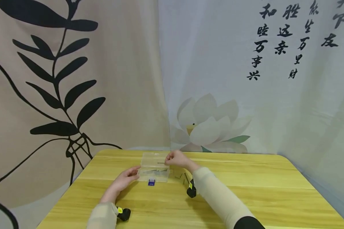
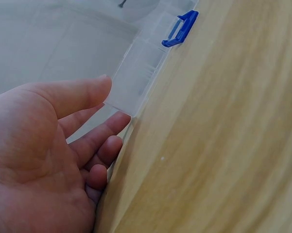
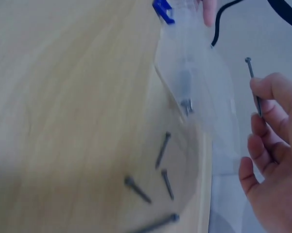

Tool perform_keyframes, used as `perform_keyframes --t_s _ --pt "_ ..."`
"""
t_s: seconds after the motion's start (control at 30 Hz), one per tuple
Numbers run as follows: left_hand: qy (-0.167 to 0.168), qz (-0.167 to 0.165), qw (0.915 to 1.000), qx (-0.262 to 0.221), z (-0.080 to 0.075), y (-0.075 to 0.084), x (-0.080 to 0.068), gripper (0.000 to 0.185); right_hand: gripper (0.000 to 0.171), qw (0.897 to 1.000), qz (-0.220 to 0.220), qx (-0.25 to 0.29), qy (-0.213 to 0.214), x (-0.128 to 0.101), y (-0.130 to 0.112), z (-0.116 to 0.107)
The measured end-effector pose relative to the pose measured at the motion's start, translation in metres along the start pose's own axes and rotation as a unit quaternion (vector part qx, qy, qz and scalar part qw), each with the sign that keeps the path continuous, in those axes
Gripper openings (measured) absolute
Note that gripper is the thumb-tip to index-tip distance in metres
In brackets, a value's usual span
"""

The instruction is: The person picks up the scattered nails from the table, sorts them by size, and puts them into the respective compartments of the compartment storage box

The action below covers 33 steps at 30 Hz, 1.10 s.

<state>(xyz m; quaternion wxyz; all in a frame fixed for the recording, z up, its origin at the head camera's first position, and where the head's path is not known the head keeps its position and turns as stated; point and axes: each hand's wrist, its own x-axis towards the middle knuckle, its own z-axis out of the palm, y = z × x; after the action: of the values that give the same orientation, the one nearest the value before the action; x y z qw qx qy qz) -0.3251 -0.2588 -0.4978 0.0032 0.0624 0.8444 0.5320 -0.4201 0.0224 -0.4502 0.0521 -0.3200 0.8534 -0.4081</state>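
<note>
A pale yellow wooden table (image 1: 246,187) stood before printed cloth backdrops (image 1: 74,79), one with black leaves, the other with a lotus and black Chinese calligraphy, not legibly resolved. The clear plastic compartment box with a blue latch (image 1: 154,170) lay open at mid-table. The right hand (image 1: 176,158) pinched a thin dark metal screw (image 3: 253,82) above the box. The left hand (image 1: 126,178), fingers straight, touched the box's left end. Loose dark screws (image 3: 160,174) lay just right of the box.

Too small in the head view to count: dark screws inside the clear plastic box (image 1: 154,170). Blurred and edge-cropped: lowest loose dark screw (image 3: 155,224).
</note>
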Motion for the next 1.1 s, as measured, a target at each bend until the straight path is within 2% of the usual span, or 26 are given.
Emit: perform_keyframes --t_s 0.17,0.33,0.5,0.73,0.9,1.1 --pt "0.0 0.001 1.0 -0.005 -0.001 -0.003 0.001 0.047 0.009 1.0 -0.014 -0.006 0.007 0.007 -0.008 0.013" --pt "-0.002 0.004 1.0 -0.007 -0.001 -0.003 0.0 0.047 0.02 0.998 -0.035 -0.044 0.014 0.014 -0.012 0.026" --pt "0.0 0.004 1.0 -0.007 0.0 0.001 -0.002 0.048 0.019 0.994 -0.046 -0.09 0.034 0.021 -0.014 0.037" --pt "0.004 -0.004 1.0 -0.004 -0.004 -0.002 0.001 0.047 0.035 0.99 -0.048 -0.132 0.034 0.026 -0.02 0.046" --pt "0.01 -0.005 0.9999 -0.002 -0.003 -0.002 0.002 0.046 0.028 0.986 -0.042 -0.158 0.046 0.029 -0.023 0.051" --pt "0.012 -0.002 0.9999 -0.005 -0.003 -0.001 0.002 0.045 0.018 0.983 -0.033 -0.176 0.039 0.028 -0.027 0.055"
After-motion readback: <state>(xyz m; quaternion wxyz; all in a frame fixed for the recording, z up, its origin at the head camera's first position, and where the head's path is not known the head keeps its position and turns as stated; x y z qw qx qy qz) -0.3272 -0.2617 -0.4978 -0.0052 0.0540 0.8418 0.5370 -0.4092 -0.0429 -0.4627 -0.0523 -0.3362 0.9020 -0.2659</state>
